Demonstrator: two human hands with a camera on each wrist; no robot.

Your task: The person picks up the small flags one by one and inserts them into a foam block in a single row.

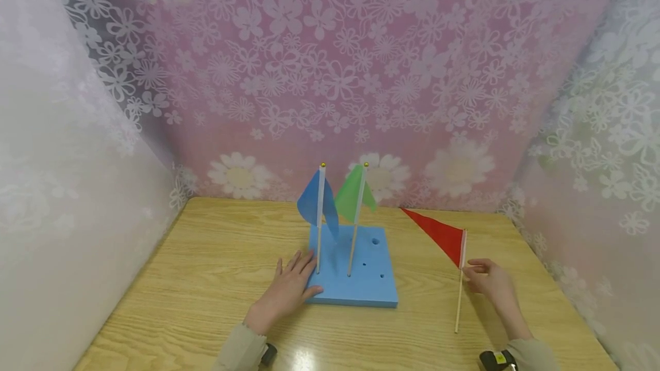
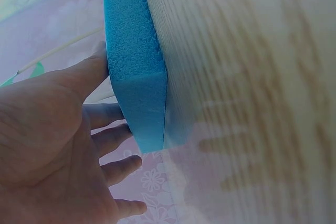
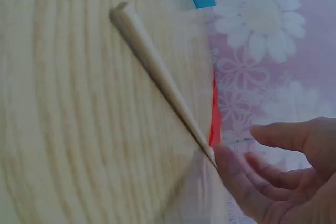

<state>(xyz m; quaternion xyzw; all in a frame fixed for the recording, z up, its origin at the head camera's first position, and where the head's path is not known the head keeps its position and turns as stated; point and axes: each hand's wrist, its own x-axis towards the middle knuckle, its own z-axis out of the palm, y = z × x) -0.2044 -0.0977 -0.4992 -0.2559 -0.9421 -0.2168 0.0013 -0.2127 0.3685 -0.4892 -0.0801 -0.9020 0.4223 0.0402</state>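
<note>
A blue foam board [image 1: 356,291] lies on the table, with a blue flag [image 1: 309,202] and a green flag [image 1: 350,193] upright in two of its holes. My left hand [image 1: 289,289] rests at the board's left side, fingers spread, thumb over the near left corner. In the left wrist view its fingertips touch the foam edge [image 2: 139,106]. To the right, a red flag [image 1: 444,237] lies on the table, its wooden stick [image 3: 157,72] toward me. My right hand [image 1: 490,280] is beside that stick; a fingertip touches it while the thumb stays apart.
The wooden table [image 1: 216,245] meets a flower-patterned cloth wall [image 1: 330,73] at the back, with more cloth hanging left and right. Unfilled holes [image 1: 375,241] show on the right part of the board. A black wrist device [image 1: 497,359] sits on the right wrist.
</note>
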